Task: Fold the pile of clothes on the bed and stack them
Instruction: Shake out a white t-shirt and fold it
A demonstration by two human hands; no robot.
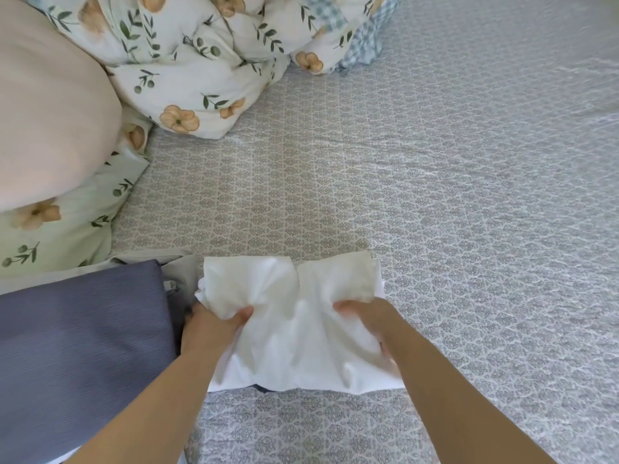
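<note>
A white garment (294, 329), folded into a thick bundle, is in front of me over the patterned bed cover (435, 229). My left hand (214, 324) grips its left side, thumb on top and fingers hidden under the cloth. My right hand (365, 318) grips its right side the same way. A little dark fabric (263, 388) peeks out under the bundle's near edge. To the left lies a folded blue-grey striped garment (83, 346) with pale grey cloth (177, 272) beneath and beside it.
A crumpled floral duvet (201, 61) sits at the back left. A large beige pillow (50, 112) rests on a pale green floral pillow (67, 229) at the left edge. The grey-blue patterned cover stretches away to the right.
</note>
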